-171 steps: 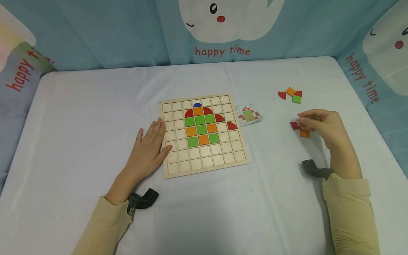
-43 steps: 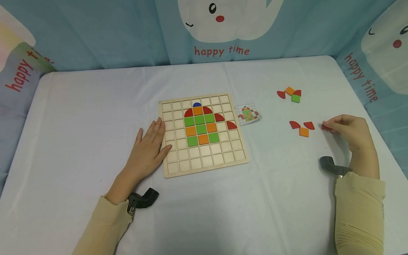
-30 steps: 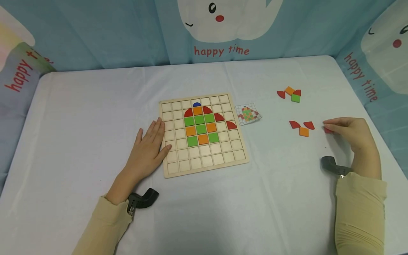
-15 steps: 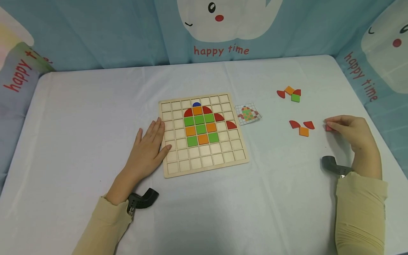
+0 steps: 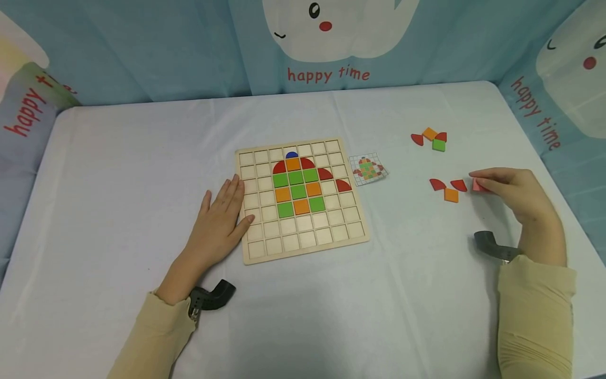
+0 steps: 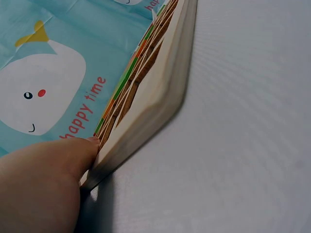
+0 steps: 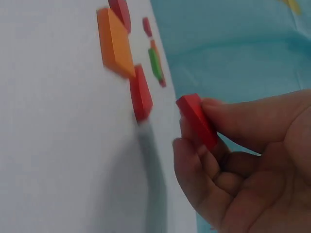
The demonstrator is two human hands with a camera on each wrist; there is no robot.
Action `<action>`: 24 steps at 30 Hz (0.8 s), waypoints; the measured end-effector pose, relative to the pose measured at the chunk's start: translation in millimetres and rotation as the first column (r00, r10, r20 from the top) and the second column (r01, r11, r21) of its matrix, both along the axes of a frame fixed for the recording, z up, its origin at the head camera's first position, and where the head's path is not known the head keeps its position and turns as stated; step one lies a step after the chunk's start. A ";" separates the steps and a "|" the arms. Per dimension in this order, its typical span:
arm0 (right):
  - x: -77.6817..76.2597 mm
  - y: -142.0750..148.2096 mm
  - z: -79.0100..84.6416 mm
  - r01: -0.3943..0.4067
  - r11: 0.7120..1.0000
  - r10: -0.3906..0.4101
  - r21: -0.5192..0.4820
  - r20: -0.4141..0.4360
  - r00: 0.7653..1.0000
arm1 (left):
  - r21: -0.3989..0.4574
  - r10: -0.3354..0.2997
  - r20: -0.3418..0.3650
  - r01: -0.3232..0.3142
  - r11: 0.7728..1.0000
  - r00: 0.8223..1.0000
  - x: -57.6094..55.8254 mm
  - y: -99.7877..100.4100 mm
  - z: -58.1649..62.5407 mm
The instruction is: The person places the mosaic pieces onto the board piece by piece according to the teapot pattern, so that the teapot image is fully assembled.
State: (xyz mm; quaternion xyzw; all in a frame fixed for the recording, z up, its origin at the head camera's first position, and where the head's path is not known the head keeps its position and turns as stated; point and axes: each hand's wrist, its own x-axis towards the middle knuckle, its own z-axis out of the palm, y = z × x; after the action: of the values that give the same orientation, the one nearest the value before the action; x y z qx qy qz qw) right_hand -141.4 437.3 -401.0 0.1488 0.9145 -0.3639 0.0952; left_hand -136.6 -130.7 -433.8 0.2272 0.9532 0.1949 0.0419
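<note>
My left hand (image 5: 215, 226) lies flat, fingers extended, its fingertips and thumb touching the left edge of a wooden grid board (image 5: 305, 251). In the left wrist view, the thumb (image 6: 73, 155) rests at the rim of the board (image 6: 155, 92). My right hand (image 5: 521, 197) pinches a red tile (image 5: 476, 185) between thumb and fingers, held above the cloth. The right wrist view shows this red tile (image 7: 197, 119) tilted; its full outline is partly covered by the fingers. Just left of it lie a red quarter-circle tile (image 5: 458, 185), another red quarter-circle tile (image 5: 437, 184) and an orange square tile (image 5: 451, 195).
On the board, green, orange, red and blue tiles form a pattern, including a green square (image 5: 299, 191) and a blue half-circle (image 5: 291, 155). A printed pattern card (image 5: 367, 169) lies right of the board. Farther back sit several loose tiles, among them a green square (image 5: 438, 145).
Since the earliest frame, my right hand has moved right, uncovering a red quarter-circle tile beside the orange one. Over the last half second it shifted slightly left with the red tile. The left hand stays put.
</note>
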 end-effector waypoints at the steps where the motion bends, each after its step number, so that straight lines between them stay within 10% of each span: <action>1: -0.1 -7.0 3.3 0.017 1.000 -0.017 -0.020 -0.004 1.000 | 0.000 0.000 -0.001 0.000 1.000 1.000 0.0 0.0 0.1; 10: 2.1 -45.6 21.8 -0.067 0.995 0.061 -0.081 -0.069 0.996 | 0.007 -0.004 -0.005 0.004 1.000 1.000 0.0 -0.1 0.2; 24: -2.9 -53.3 20.9 -0.203 0.968 0.214 -0.149 0.062 0.975 | 0.004 0.000 -0.004 0.000 1.000 1.000 -0.2 -0.8 -1.2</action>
State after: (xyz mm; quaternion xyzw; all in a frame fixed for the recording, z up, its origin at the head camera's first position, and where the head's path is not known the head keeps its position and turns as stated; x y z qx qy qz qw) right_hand -144.3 384.0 -380.1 0.0586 0.8926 -0.4096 0.1788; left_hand -136.8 -131.5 -435.0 0.2275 0.9529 0.1964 0.0396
